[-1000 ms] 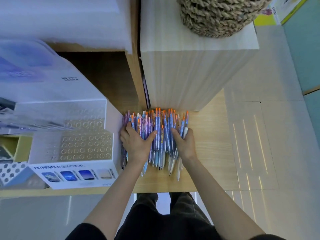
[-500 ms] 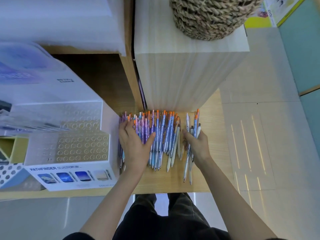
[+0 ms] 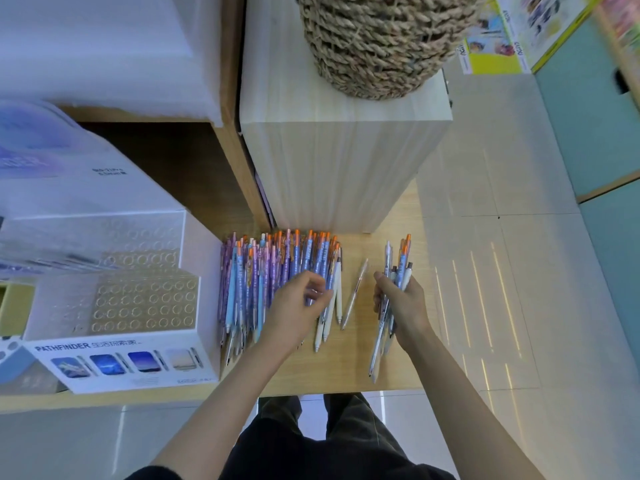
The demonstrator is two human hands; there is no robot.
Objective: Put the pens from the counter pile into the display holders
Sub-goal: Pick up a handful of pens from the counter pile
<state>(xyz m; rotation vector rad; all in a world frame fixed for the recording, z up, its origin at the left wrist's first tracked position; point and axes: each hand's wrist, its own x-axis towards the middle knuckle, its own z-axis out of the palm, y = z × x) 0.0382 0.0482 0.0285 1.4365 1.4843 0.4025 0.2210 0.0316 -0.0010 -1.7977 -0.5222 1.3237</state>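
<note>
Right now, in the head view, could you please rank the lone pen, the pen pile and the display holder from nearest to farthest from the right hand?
1. The lone pen, on the counter just left of the right hand.
2. The pen pile, further left.
3. The display holder, far left, beyond the pile.

A light wooden table (image 3: 346, 372) runs along the lower part of the view. At its back stands a tall pale wood-grain block (image 3: 339, 174), with a round woven straw basket (image 3: 377, 46) on top. Left of the block is a dark brown wooden recess (image 3: 166, 168) under a white foam sheet (image 3: 104, 46). To the right lies a glossy pale tiled floor (image 3: 519, 150), streaked with thin bright lines of reflected light (image 3: 485, 306). Teal cabinet fronts (image 3: 588, 133) line the far right, beside yellow-edged printed posters (image 3: 495, 46).
</note>
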